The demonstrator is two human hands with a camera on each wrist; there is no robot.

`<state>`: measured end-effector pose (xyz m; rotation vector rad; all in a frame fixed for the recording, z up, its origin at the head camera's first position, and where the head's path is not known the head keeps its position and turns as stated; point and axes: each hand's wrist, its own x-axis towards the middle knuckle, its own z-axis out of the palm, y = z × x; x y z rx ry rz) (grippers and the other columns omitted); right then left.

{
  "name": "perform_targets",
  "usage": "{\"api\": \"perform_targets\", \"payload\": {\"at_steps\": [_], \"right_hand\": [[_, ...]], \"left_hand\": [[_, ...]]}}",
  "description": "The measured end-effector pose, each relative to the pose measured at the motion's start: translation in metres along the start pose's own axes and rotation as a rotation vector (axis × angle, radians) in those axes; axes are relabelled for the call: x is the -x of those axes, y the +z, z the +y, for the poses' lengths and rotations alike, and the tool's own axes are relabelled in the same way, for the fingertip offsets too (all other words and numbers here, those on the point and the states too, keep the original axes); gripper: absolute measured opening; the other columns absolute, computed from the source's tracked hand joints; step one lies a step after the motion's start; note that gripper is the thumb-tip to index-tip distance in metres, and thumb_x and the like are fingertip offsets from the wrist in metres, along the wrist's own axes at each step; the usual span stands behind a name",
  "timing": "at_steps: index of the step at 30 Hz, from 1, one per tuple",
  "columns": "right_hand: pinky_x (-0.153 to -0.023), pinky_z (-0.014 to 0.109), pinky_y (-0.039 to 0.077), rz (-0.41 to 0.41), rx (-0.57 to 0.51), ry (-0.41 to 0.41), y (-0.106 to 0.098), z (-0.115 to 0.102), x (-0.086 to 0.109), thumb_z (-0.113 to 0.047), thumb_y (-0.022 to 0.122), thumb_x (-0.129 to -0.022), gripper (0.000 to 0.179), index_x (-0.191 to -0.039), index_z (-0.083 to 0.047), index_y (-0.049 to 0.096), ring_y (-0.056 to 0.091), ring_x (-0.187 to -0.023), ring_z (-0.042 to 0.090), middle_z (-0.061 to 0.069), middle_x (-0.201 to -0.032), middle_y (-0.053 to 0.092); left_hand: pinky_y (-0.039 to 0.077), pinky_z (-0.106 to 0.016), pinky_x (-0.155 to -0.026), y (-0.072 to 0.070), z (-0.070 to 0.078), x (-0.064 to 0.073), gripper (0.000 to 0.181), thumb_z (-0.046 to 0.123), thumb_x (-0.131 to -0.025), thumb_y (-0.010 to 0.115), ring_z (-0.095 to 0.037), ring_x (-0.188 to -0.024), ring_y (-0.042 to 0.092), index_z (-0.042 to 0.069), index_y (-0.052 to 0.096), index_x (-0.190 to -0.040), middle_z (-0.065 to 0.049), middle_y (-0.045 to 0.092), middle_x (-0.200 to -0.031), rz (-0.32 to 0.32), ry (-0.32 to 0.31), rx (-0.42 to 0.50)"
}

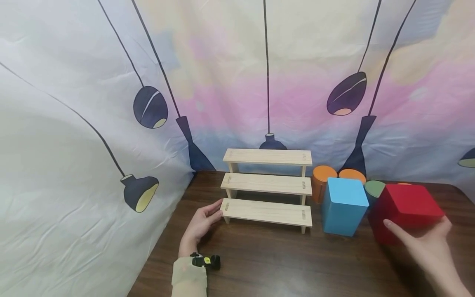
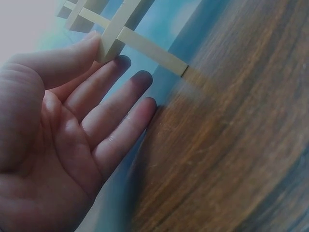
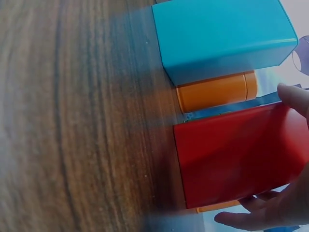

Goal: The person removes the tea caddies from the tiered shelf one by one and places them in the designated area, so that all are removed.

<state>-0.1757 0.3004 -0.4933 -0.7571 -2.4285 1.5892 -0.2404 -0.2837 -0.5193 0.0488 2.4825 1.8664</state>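
Note:
A wooden three-tier step shelf [image 1: 265,212] stands on the table. At the left end of its lowest board is my left hand [image 1: 200,226], thumb and fingertips touching the board. In the left wrist view the fingers [image 2: 113,113] of that hand are nearly straight and spread. My right hand [image 1: 428,247] holds a red box [image 1: 412,200] from its two sides, thumb on the left and fingers on the right. The box's lower end [image 3: 217,159] is close to the table; whether it touches is unclear. Just left of it stands a blue box [image 1: 345,210].
Orange canisters [image 1: 324,175] and a green-lidded canister [image 1: 375,188] stand behind the boxes. More orange shows behind the red box, mostly hidden. The brown wooden table [image 1: 267,264] meets a cloth backdrop [image 1: 230,82] printed with hanging lamps.

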Motion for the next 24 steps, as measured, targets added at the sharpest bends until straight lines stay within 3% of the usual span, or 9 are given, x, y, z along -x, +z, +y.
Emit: {"api": "perform_targets", "payload": {"at_steps": [7, 13, 18, 20, 24], "right_hand": [[-0.103, 0.081, 0.043, -0.02, 0.024, -0.107, 0.006, -0.004, -0.002, -0.036, 0.086, -0.092, 0.132, -0.164, -0.025, -0.024, 0.016, -0.148, 0.06, 0.031, -0.17, 0.006], [-0.102, 0.085, 0.039, 0.004, 0.03, -0.177, 0.004, -0.005, 0.0, -0.021, 0.084, -0.093, 0.135, -0.162, -0.03, -0.032, 0.005, -0.155, 0.06, 0.029, -0.173, -0.003], [-0.109, 0.083, 0.031, 0.094, 0.062, -0.172, -0.008, -0.016, 0.011, -0.016, 0.078, -0.093, 0.131, -0.163, -0.03, -0.032, -0.004, -0.159, 0.051, 0.021, -0.175, -0.012], [-0.113, 0.081, 0.027, 0.155, 0.109, -0.138, -0.014, -0.025, 0.02, -0.023, 0.074, -0.095, 0.125, -0.164, -0.03, -0.031, -0.007, -0.161, 0.046, 0.017, -0.176, -0.016], [-0.126, 0.069, 0.018, 0.282, 0.09, -0.083, -0.023, -0.045, 0.039, -0.039, 0.064, -0.101, 0.111, -0.167, -0.033, -0.024, -0.009, -0.162, 0.03, 0.005, -0.177, -0.017]], "left_hand": [[0.052, -0.043, -0.111, -0.009, -0.002, 0.002, 0.049, 0.013, -0.104, 0.071, -0.027, -0.139, 0.059, 0.007, 0.06, -0.152, -0.013, 0.058, -0.154, 0.017, -0.006, -0.018], [0.05, -0.041, -0.113, -0.008, -0.005, 0.007, 0.05, 0.013, -0.105, 0.071, -0.027, -0.14, 0.057, 0.006, 0.059, -0.153, -0.013, 0.057, -0.155, 0.006, -0.013, -0.008], [0.05, -0.044, -0.113, -0.004, -0.005, 0.005, 0.051, 0.016, -0.104, 0.072, -0.026, -0.139, 0.059, 0.007, 0.06, -0.152, -0.012, 0.058, -0.154, 0.001, -0.005, -0.025], [0.051, -0.047, -0.112, -0.003, -0.002, 0.003, 0.053, 0.019, -0.104, 0.073, -0.028, -0.138, 0.059, 0.007, 0.059, -0.153, -0.013, 0.058, -0.155, 0.011, -0.006, -0.056], [0.052, -0.051, -0.111, -0.002, 0.005, 0.0, 0.057, 0.027, -0.108, 0.068, -0.034, -0.139, 0.058, 0.003, 0.053, -0.157, -0.017, 0.053, -0.16, 0.063, -0.036, -0.101]]}}
